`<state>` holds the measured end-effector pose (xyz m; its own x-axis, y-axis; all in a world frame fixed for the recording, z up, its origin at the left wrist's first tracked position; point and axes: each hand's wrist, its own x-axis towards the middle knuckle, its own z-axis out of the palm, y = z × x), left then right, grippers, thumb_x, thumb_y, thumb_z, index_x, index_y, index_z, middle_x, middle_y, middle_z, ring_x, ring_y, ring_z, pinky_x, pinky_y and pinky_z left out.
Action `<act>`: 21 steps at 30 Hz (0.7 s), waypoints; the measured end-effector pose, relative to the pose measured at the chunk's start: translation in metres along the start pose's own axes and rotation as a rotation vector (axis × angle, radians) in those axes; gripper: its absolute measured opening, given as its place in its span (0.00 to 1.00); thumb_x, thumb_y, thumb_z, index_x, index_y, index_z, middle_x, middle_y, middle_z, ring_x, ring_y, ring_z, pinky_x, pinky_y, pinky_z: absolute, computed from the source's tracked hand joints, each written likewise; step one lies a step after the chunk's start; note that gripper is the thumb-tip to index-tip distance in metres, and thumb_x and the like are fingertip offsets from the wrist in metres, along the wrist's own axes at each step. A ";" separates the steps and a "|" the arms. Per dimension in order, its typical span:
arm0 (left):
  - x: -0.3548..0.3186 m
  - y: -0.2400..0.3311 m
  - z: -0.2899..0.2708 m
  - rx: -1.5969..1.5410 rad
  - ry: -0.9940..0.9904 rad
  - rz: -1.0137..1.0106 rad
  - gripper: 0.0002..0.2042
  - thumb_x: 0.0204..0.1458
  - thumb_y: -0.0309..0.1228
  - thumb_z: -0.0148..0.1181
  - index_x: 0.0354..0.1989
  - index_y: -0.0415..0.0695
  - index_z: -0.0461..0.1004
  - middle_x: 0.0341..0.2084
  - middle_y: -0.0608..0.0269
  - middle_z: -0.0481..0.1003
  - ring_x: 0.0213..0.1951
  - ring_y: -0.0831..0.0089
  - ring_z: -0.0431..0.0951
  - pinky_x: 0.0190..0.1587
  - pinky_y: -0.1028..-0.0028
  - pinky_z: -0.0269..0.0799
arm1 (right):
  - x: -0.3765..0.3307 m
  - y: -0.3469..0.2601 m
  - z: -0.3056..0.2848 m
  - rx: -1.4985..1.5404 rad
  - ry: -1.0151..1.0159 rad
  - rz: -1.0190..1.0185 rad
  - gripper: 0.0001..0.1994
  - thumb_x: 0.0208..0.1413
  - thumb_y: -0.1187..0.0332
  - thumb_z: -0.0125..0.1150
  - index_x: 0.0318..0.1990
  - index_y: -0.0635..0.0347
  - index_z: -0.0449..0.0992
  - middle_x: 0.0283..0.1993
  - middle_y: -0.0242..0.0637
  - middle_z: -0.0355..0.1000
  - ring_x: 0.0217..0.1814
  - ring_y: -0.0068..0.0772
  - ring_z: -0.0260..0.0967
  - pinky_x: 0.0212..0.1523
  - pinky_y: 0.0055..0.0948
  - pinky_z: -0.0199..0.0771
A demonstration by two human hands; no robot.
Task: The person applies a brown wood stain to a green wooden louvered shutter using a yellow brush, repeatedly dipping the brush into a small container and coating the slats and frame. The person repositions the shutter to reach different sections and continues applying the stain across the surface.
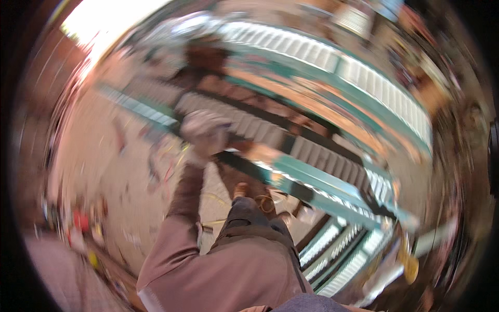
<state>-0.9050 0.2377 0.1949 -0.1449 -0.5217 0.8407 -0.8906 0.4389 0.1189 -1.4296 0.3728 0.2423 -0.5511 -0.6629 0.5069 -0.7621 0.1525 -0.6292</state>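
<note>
My left hand (204, 131), which looks covered by a pale glove, is over the near edge of a long green louvered shutter (317, 177). Motion smears its fingers, so I cannot tell how they are set or what they may hold. A small dark-blue spot shows beside the knuckles, too blurred to name. The shutter lies slantwise in front of me, with bare brownish patches in its green paint near the hand. My right hand does not show.
Beyond lies another green louvered shutter (384, 86) with pale slats. More green slatted panels (338, 255) are low on the right, near a yellow object (409, 266). Thin cords (169, 169) and debris lie on the floor at left. A white ribbed bucket (354, 21) stands at the back.
</note>
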 end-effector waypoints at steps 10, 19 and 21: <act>0.004 -0.012 -0.014 0.071 -0.074 -0.155 0.13 0.47 0.42 0.67 0.16 0.52 0.75 0.19 0.67 0.75 0.27 0.66 0.77 0.38 0.63 0.70 | -0.038 -0.149 0.128 0.380 -0.240 -0.698 0.28 0.72 0.49 0.42 0.66 0.61 0.69 0.55 0.55 0.72 0.56 0.56 0.68 0.52 0.51 0.68; -0.032 -0.047 0.002 -0.382 -0.012 -0.144 0.11 0.60 0.45 0.56 0.36 0.51 0.73 0.35 0.64 0.74 0.39 0.64 0.75 0.46 0.62 0.67 | -0.161 -0.463 0.246 0.518 -0.533 -1.002 0.22 0.67 0.66 0.56 0.67 0.57 0.69 0.61 0.52 0.73 0.52 0.55 0.75 0.49 0.44 0.77; -0.022 -0.038 0.002 -0.465 -0.055 -0.035 0.11 0.59 0.44 0.57 0.37 0.50 0.74 0.38 0.62 0.74 0.41 0.62 0.75 0.48 0.60 0.67 | -0.170 -0.508 0.287 0.564 -0.455 -1.150 0.23 0.67 0.63 0.57 0.68 0.54 0.69 0.58 0.51 0.75 0.48 0.54 0.77 0.47 0.43 0.77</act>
<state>-0.8683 0.2315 0.1707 -0.1517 -0.5746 0.8042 -0.6095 0.6949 0.3816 -0.8513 0.1974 0.3069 0.5405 -0.4085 0.7355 -0.4089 -0.8916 -0.1946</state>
